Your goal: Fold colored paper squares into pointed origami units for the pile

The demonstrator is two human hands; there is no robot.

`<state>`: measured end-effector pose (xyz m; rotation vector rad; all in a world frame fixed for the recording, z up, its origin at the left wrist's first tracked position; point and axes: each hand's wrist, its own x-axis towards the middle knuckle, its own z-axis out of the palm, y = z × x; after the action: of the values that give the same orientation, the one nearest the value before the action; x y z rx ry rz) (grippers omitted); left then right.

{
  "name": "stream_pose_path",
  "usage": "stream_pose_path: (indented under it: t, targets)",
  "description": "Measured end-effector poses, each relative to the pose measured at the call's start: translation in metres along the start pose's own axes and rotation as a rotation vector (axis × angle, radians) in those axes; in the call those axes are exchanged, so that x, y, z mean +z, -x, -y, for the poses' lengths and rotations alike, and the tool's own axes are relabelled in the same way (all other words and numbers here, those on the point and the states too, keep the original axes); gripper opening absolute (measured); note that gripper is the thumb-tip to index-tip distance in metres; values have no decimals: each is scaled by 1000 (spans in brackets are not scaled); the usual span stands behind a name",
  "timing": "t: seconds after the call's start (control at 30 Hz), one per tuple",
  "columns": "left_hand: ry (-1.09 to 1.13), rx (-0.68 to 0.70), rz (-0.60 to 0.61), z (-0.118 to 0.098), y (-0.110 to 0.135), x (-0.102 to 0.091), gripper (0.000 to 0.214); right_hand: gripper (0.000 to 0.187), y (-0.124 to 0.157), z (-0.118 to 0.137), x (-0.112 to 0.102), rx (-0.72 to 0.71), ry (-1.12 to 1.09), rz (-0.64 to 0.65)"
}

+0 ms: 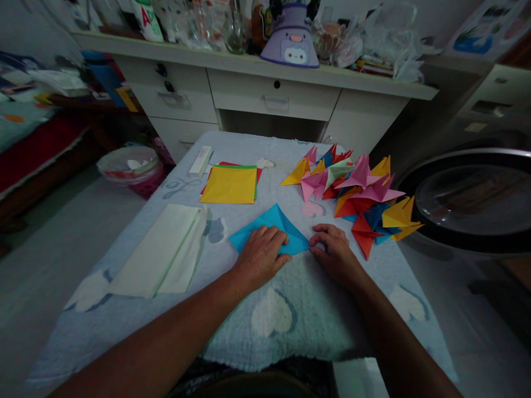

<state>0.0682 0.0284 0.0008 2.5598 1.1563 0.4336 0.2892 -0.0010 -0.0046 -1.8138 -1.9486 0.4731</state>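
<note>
A blue paper (272, 221) folded into a triangle lies on the pale blue cloth of the table (290, 309). My left hand (261, 254) lies flat on the paper's near left part, fingers stretched and pressing it down. My right hand (334, 251) has its fingers curled in a pinch at the paper's right corner. A pile of folded paper pieces (357, 193) in pink, orange, yellow, red and blue lies just beyond my right hand.
A stack of square sheets with a yellow one on top (230, 184) lies further back. A folded white cloth (166, 251) lies at the left. A white tube (201, 160), a bin (126, 166), a drawer desk (274, 97) and a round glass door (473, 193) surround the table.
</note>
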Motion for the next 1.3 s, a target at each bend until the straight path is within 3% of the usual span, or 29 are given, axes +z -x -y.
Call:
stream_pose_path:
  t: [0.53,0.8,1.0,1.3]
  targets:
    - [61,-2,-8,4,-1,4,12,10,-8,6,-1,96,76,52]
    - [-34,-8,-2,3,0,6,21,11,-11,12,0,137,135,52]
    - [-168,140,-22,2,5,4,32,10,-9,10,2,114,122,28]
    - [-249,277,79,-2,4,-4,29,10,-9,14,-1,119,85,52]
